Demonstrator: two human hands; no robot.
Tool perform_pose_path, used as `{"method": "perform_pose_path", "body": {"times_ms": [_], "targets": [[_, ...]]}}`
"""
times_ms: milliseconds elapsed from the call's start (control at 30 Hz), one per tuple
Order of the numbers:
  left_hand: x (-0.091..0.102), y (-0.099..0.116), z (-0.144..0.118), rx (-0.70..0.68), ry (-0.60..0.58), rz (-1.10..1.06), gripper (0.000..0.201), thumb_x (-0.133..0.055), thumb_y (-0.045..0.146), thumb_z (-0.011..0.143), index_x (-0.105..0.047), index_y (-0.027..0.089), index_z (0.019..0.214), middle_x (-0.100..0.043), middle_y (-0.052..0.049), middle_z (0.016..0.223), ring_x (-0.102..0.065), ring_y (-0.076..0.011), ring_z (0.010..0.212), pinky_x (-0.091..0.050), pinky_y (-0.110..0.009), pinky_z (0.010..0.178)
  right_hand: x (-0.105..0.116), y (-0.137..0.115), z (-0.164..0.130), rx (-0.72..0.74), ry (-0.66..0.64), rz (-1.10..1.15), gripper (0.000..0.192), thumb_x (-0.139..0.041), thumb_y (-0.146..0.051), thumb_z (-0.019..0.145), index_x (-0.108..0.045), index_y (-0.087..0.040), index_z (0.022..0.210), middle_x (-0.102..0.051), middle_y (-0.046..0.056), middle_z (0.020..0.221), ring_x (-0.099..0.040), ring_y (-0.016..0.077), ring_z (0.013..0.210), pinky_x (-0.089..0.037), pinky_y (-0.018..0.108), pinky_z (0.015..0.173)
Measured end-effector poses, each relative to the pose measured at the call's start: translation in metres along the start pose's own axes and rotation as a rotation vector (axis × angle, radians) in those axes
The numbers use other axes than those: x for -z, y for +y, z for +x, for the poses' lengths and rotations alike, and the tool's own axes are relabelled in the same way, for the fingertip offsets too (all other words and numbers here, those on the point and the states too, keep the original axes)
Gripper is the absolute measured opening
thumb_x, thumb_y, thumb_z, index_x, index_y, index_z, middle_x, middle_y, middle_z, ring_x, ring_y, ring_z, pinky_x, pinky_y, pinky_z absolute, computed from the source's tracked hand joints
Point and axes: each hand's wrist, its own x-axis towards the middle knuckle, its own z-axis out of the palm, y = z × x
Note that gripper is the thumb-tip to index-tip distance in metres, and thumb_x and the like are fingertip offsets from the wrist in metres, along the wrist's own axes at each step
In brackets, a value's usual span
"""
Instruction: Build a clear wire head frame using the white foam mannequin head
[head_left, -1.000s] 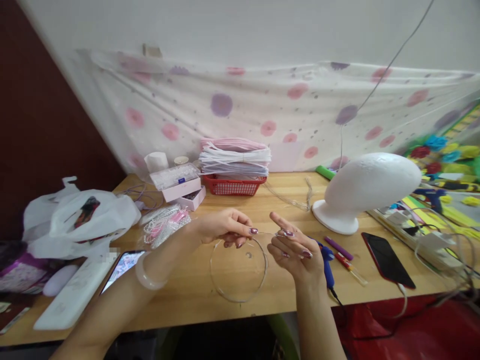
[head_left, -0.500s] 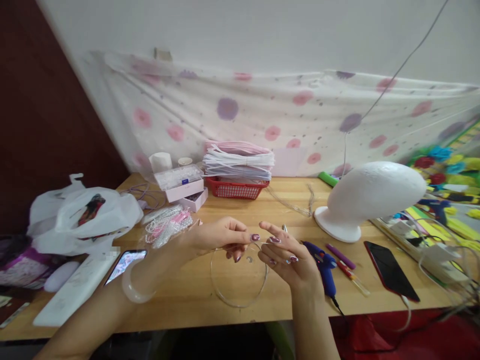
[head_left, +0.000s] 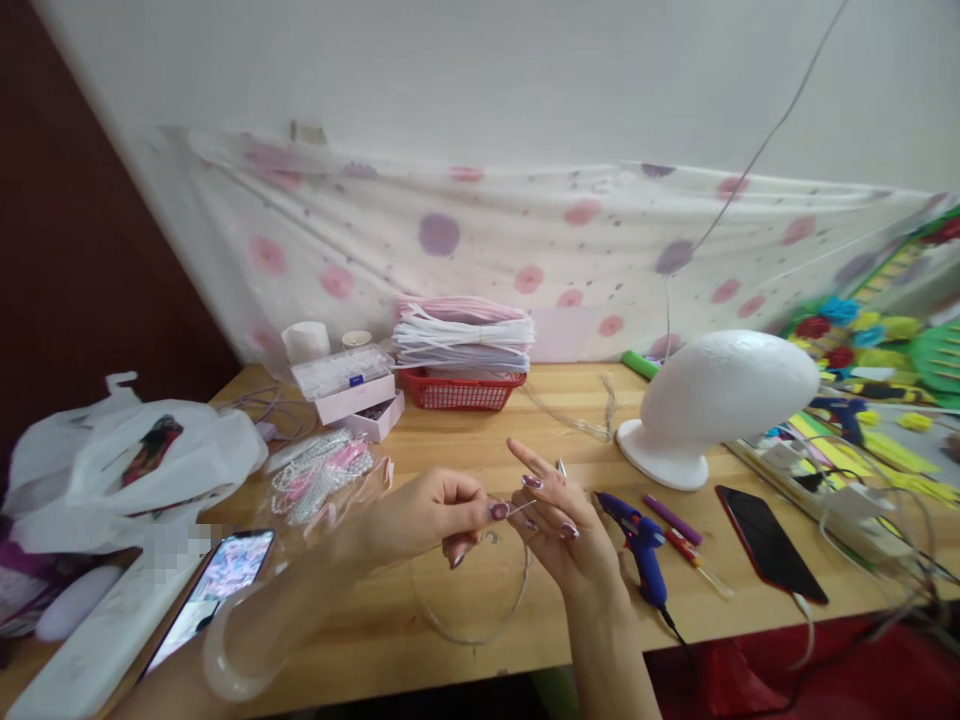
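My left hand (head_left: 431, 510) is pinched shut, thumb and forefinger pressed on one end of a thin clear hoop (head_left: 471, 590). The hoop hangs from that pinch as a loop just above the counter (head_left: 480, 430), close to its near edge; whether its lower arc touches the wood I cannot tell. My right hand (head_left: 559, 520) meets it from the other side: the forefinger points up and away, the thumb and remaining fingers curl in round the hoop's other end and what looks like a thin metal tip. The exact contact there is too small to make out. Both hands are together at one spot, wrists raised off the counter, which I judge keeps the loop free to swing while the ends are aligned.

A pale bangle (head_left: 236, 655) sits on my left wrist. Just right of my right hand lies a blue glue gun (head_left: 637, 545), nozzle toward the hoop, within easy reach. Beyond it stand a white foam head form (head_left: 720, 400) and a dark phone (head_left: 769, 540). A lit phone (head_left: 214, 590) lies to the left, and a red basket (head_left: 459, 390) sits at the back.
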Motion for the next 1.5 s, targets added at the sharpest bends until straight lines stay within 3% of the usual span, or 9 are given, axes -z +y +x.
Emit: {"method": "perform_pose_path", "body": {"times_ms": [267,467,600,1067,1400,1500], "targets": [[-0.005,-0.008,-0.013,0.007,0.070,0.093,0.040,-0.056,0.049,0.087,-0.048,0.019,0.062,-0.051,0.006,0.052,-0.047,-0.0079,0.047,-0.037,-0.023,0.054,-0.003,0.004,-0.002,0.029,0.034,-0.076,0.042,-0.079,-0.017,0.070,-0.068,-0.013,0.110,-0.030,-0.017,0.033,-0.011,0.0029,0.038,-0.026,0.019,0.048],[-0.007,-0.012,-0.021,-0.045,0.266,0.515,0.035,-0.047,0.038,0.095,-0.051,0.019,0.065,-0.061,0.003,0.056,-0.056,-0.0118,0.055,-0.038,-0.026,0.061,-0.001,0.007,0.001,0.068,0.071,-0.228,0.037,-0.075,-0.014,0.070,-0.065,-0.016,0.106,-0.035,-0.017,0.032,-0.014,0.0024,0.036,-0.023,0.022,0.049],[-0.007,-0.015,-0.025,-0.077,0.279,0.617,0.034,-0.044,0.033,0.096,-0.051,0.019,0.066,-0.060,0.003,0.056,-0.056,-0.0116,0.055,-0.037,-0.026,0.061,0.002,0.012,0.004,0.061,0.080,-0.261,0.039,-0.076,-0.016,0.070,-0.064,-0.016,0.106,-0.036,-0.016,0.031,-0.016,0.0031,0.036,-0.022,0.023,0.050],[-0.007,-0.032,-0.036,-0.128,0.293,0.409,0.036,-0.049,0.036,0.093,-0.046,0.019,0.061,-0.054,0.004,0.057,-0.049,-0.0100,0.056,-0.039,-0.024,0.060,0.007,0.020,0.013,-0.134,-0.001,-0.127,0.032,-0.077,-0.014,0.066,-0.069,-0.018,0.097,-0.032,-0.017,0.032,-0.010,0.0030,0.039,-0.021,0.021,0.047],[-0.005,-0.036,-0.041,0.025,0.204,0.231,0.034,-0.049,0.043,0.093,-0.055,0.018,0.070,-0.063,0.002,0.065,-0.057,-0.0130,0.065,-0.042,-0.026,0.068,0.008,0.021,0.017,-0.088,-0.021,-0.260,0.034,-0.076,-0.020,0.071,-0.063,-0.017,0.103,-0.033,-0.017,0.031,-0.014,0.0039,0.035,-0.021,0.022,0.047],[-0.009,-0.040,-0.039,0.038,0.270,0.200,0.028,-0.045,0.038,0.094,-0.055,0.019,0.076,-0.061,0.002,0.066,-0.057,-0.0135,0.066,-0.042,-0.026,0.067,0.004,0.027,0.018,-0.083,0.002,-0.293,0.034,-0.077,-0.021,0.070,-0.062,-0.017,0.101,-0.034,-0.017,0.031,-0.016,0.0035,0.035,-0.024,0.023,0.048]]}}
